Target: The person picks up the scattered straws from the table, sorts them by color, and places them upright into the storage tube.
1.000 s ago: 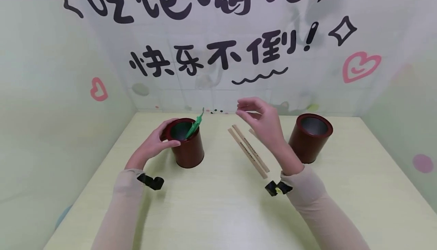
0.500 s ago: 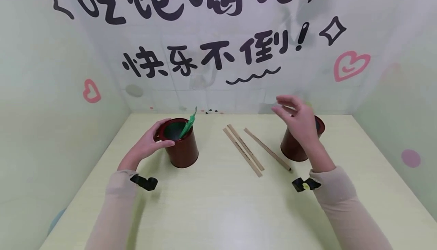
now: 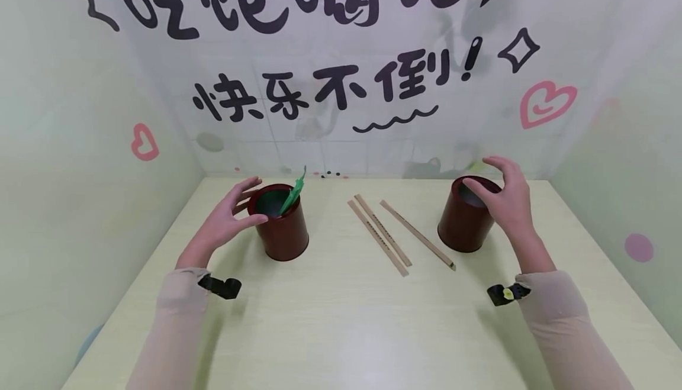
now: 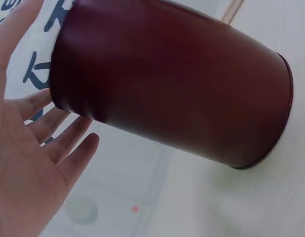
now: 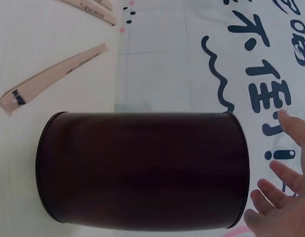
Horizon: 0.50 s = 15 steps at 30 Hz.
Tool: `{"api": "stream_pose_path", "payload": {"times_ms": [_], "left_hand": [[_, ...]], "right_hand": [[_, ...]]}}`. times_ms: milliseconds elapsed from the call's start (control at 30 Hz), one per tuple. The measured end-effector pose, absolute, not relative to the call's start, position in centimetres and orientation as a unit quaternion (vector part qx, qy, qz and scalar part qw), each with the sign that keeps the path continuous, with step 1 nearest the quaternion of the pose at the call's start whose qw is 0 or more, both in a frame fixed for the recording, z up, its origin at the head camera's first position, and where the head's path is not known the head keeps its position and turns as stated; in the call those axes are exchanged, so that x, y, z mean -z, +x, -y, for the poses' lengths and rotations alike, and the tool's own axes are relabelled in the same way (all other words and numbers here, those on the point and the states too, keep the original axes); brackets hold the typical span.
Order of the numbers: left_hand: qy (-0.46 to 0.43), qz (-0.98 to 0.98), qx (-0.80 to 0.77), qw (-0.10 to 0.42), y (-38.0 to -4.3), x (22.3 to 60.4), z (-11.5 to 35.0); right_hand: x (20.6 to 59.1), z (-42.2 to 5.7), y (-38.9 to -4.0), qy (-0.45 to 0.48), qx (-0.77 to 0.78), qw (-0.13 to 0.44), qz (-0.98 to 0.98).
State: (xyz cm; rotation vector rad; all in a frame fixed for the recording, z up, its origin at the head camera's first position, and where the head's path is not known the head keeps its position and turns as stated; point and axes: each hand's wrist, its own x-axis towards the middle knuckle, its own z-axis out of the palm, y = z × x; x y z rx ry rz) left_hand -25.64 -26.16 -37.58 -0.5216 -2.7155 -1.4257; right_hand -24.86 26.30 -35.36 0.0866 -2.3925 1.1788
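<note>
A dark red canister [image 3: 285,237] stands upright on the left of the table. A thin green piece [image 3: 292,196], its kind unclear, leans out over the rim. My left hand [image 3: 221,221] is spread beside that rim, thumb at the front and fingers behind; contact is hard to tell. In the left wrist view its fingers [image 4: 76,158] are loosely extended. On the right stands a matching canister [image 3: 462,224]. My right hand [image 3: 512,200] arches at its top right, thumb and fingers apart. The right wrist view shows these fingers [image 5: 285,175] spread beyond the canister's end, holding nothing.
Between the canisters lie three slim tan paper sleeves, like chopstick wrappers: a left pair [image 3: 380,233] and a single one [image 3: 418,234] with a dark near end. A printed backdrop [image 3: 341,153] closes off the table's [image 3: 341,325] rear; pale walls flank both sides.
My right hand has swung rightward from above the paper sleeves to the right canister's rim, its fingers spreading wider. My left hand's fingers have loosened and drawn slightly away from the left canister.
</note>
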Motion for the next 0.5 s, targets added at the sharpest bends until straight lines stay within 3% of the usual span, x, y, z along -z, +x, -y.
{"api": "stream_pose_path", "payload": {"times_ms": [500], "left_hand": [[-0.19,0.852,0.456,0.171,-23.3,33.7,24.4]], "right_hand": [[37.6,-28.8,-24.9,0.016,-0.466,0.106,0.878]]}}
